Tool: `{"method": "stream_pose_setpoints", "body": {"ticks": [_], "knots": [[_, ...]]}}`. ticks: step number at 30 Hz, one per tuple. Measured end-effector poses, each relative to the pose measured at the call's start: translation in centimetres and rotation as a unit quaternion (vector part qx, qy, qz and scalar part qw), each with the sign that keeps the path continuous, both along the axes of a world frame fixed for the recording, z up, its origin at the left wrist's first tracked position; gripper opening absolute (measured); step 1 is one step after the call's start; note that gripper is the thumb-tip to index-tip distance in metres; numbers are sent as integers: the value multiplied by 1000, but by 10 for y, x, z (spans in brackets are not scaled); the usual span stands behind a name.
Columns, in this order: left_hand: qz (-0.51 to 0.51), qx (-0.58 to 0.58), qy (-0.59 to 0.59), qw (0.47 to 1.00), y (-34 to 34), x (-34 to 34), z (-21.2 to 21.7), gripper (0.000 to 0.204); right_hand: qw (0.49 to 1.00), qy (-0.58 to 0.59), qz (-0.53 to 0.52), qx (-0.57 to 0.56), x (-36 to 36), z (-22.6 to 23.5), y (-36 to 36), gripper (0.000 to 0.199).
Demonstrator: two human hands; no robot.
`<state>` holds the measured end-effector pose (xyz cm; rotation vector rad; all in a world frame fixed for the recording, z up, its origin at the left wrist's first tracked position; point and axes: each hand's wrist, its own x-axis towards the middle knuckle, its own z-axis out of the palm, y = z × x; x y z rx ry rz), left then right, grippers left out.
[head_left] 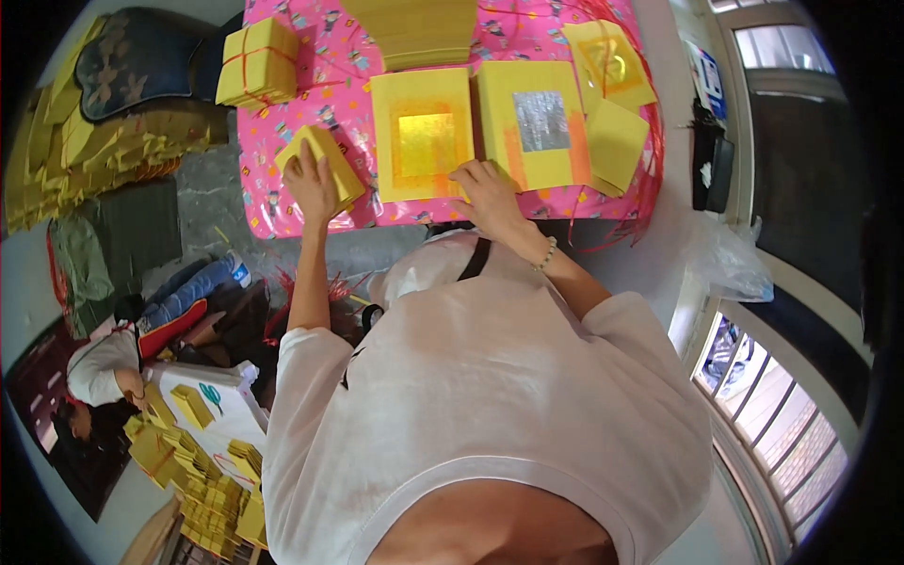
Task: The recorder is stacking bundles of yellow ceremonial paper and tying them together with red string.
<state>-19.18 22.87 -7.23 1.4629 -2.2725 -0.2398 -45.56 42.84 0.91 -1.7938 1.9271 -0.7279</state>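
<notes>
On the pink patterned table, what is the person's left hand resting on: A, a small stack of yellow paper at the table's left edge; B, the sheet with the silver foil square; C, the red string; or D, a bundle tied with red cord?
A: the left hand lies on a small stack of yellow paper at the left edge of the pink table.

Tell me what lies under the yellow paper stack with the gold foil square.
The gold-foil stack rests on a table covered in pink patterned wrap, which shows around it. The right hand touches its lower right corner. Whatever is directly beneath the stack is covered.
</notes>
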Motion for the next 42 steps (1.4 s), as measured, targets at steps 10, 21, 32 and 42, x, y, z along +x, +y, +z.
{"method": "stream_pose_setpoints", "body": {"ticks": [10, 21, 32, 42], "knots": [[8, 7, 36, 999, 5, 12, 26, 50, 999, 42, 8, -18, -2, -17, -1, 38], [-183, 26, 109, 977, 77, -79, 83, 36, 941, -123, -265, -171, -53, 17, 18, 17], [-418, 173, 172, 875, 135, -222, 105, 42, 812, -186, -551, 49, -291, -113, 167, 61], [-382, 234, 130, 885, 146, -245, 79, 45, 781, -416, -416, 207, -270, -91, 133, 57]]}}
